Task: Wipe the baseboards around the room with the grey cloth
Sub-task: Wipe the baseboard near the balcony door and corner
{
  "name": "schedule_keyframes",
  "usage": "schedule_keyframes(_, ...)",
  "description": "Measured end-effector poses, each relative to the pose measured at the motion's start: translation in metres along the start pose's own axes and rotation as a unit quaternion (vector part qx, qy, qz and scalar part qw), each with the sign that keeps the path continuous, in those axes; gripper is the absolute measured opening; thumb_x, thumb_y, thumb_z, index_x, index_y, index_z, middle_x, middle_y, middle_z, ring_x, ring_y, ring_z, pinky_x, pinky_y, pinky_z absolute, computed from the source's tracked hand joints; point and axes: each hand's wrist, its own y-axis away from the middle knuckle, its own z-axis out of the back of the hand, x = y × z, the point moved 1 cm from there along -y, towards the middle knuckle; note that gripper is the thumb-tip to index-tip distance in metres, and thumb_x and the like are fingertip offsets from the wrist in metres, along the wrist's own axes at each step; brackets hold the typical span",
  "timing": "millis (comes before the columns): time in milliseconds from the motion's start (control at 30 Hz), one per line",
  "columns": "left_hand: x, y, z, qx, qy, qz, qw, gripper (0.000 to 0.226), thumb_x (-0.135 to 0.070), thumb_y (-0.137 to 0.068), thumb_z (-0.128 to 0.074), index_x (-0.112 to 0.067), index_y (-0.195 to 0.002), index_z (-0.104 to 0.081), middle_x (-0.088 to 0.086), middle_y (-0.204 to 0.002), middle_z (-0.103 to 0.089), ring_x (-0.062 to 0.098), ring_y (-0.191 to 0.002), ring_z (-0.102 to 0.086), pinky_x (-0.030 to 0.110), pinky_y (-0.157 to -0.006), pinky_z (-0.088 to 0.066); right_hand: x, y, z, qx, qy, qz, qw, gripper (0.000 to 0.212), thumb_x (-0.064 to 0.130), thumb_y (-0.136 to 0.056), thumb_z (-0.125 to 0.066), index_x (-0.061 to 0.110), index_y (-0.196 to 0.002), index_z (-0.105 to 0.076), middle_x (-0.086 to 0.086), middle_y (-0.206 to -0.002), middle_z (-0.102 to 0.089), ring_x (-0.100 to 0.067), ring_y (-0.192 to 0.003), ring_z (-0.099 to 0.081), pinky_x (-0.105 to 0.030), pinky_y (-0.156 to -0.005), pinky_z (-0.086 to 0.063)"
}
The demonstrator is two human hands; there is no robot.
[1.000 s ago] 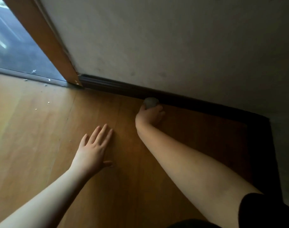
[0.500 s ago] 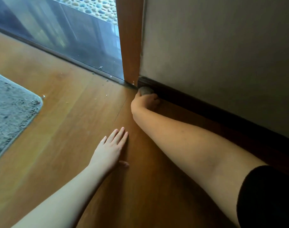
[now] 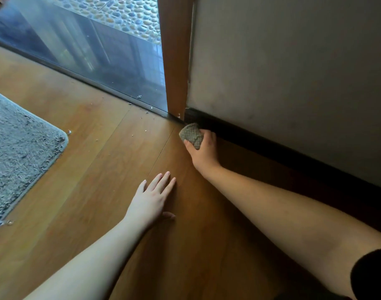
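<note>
A: What does the right hand [image 3: 203, 151] carry?
B: It grips the cloth [image 3: 191, 134], a grey waffle-weave wad, with thumb below and fingers curled over its far side.

A: Where is the cloth relative to the baseboard [image 3: 272, 146]?
B: At the baseboard's left end, just beside the door frame [image 3: 175, 61]; it sits against or very near the dark strip, though contact cannot be confirmed.

A: And the left hand [image 3: 151, 200]?
B: Flat on the floor [image 3: 87, 161], fingers straight and slightly spread, nearer the viewer than the baseboard, holding nothing.

A: Other items?
B: A grey rug [image 3: 18, 152] lies well left of the baseboard; crumbs [image 3: 139, 96] dot the floor along the glass panel [image 3: 87, 50] beyond the frame.
</note>
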Motion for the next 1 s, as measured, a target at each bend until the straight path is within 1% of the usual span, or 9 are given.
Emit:
schedule_keyframes(167,-0.031,-0.010,0.006,-0.025,-0.005,-0.049,0.998,0.108,-0.069,-0.086,-0.054,-0.029,-0.154,0.021,0.000,-0.164,0.022,0.024,-0.152,0.015,0.050,-0.123,-0.003,-0.044,0.027,0.060,-0.035,0.018,-0.020,0.999,0.056,0.028,-0.090,-0.070,0.012,-0.137,-0.044,-0.005,-0.136,-0.042,-0.014,-0.123,-0.045,-0.021,-0.098,-0.038)
schedule_keyframes(267,-0.070,-0.029,0.018,-0.028,-0.018,-0.099,0.994,0.109,-0.066,-0.087,-0.056,-0.030,-0.153,0.022,0.000,-0.164,0.022,0.025,-0.152,0.013,0.050,-0.123,-0.005,-0.075,0.041,0.104,-0.105,-0.021,-0.068,0.992,0.056,0.030,-0.087,-0.074,0.015,-0.133,-0.048,0.006,-0.125,-0.043,-0.007,-0.116,-0.046,-0.017,-0.093,-0.039)
schedule_keyframes(400,-0.127,-0.046,0.031,-0.033,-0.044,-0.182,0.982,0.104,-0.065,-0.087,-0.055,-0.031,-0.156,0.015,0.002,-0.165,0.018,0.026,-0.152,0.011,0.053,-0.122,-0.003,-0.126,0.074,0.170,-0.220,-0.036,-0.138,0.965,0.056,0.032,-0.086,-0.075,0.016,-0.133,-0.049,0.010,-0.121,-0.043,-0.003,-0.110,-0.046,0.000,-0.076,-0.035)
schedule_keyframes(433,-0.140,-0.050,0.031,-0.039,-0.058,-0.203,0.977,0.101,-0.066,-0.088,-0.054,-0.033,-0.156,0.014,0.002,-0.165,0.018,0.026,-0.152,0.013,0.055,-0.121,-0.001,-0.140,0.084,0.187,-0.250,-0.043,-0.150,0.955,0.056,0.031,-0.086,-0.075,0.017,-0.133,-0.049,0.008,-0.123,-0.045,-0.004,-0.110,-0.047,-0.002,-0.079,-0.039)
schedule_keyframes(533,-0.177,-0.065,0.033,-0.024,-0.097,-0.254,0.962,0.101,-0.072,-0.086,-0.050,-0.038,-0.154,0.017,-0.001,-0.164,0.021,0.027,-0.151,0.017,0.061,-0.120,0.004,-0.181,0.113,0.242,-0.350,-0.047,-0.185,0.917,0.046,0.028,-0.086,-0.075,0.018,-0.125,-0.053,-0.004,-0.127,-0.054,-0.015,-0.110,-0.056,-0.030,-0.091,-0.052)
schedule_keyframes(600,-0.195,-0.072,0.031,0.011,-0.105,-0.258,0.960,0.112,-0.077,-0.080,-0.054,-0.037,-0.153,0.021,-0.002,-0.163,0.024,0.028,-0.150,0.019,0.064,-0.119,0.005,-0.204,0.132,0.273,-0.398,-0.042,-0.197,0.895,0.043,0.024,-0.086,-0.075,0.016,-0.123,-0.054,-0.009,-0.124,-0.056,-0.020,-0.110,-0.058,-0.036,-0.093,-0.052)
schedule_keyframes(700,-0.207,-0.077,0.020,0.042,-0.116,-0.255,0.959,0.127,-0.085,-0.070,-0.056,-0.034,-0.151,0.029,0.000,-0.159,0.033,0.031,-0.147,0.026,0.067,-0.116,0.007,-0.235,0.148,0.310,-0.436,-0.035,-0.213,0.874,0.046,0.021,-0.087,-0.074,0.011,-0.126,-0.053,-0.009,-0.125,-0.055,-0.021,-0.113,-0.056,-0.031,-0.095,-0.047)
schedule_keyframes(833,-0.202,-0.083,0.013,0.024,-0.133,-0.250,0.959,0.133,-0.087,-0.067,-0.056,-0.034,-0.147,0.035,0.001,-0.158,0.035,0.029,-0.144,0.031,0.067,-0.115,0.006,-0.259,0.147,0.339,-0.477,-0.019,-0.229,0.849,0.052,0.020,-0.088,-0.071,0.006,-0.132,-0.049,0.000,-0.121,-0.047,-0.015,-0.110,-0.051,-0.021,-0.092,-0.040)
schedule_keyframes(1000,-0.205,-0.084,0.014,0.031,-0.138,-0.254,0.957,0.133,-0.087,-0.066,-0.057,-0.036,-0.146,0.036,0.000,-0.159,0.034,0.029,-0.147,0.027,0.065,-0.117,0.001,-0.264,0.146,0.375,-0.510,-0.019,-0.239,0.826,0.048,0.019,-0.090,-0.069,0.005,-0.132,-0.051,-0.010,-0.127,-0.053,-0.015,-0.110,-0.053,-0.019,-0.090,-0.040)
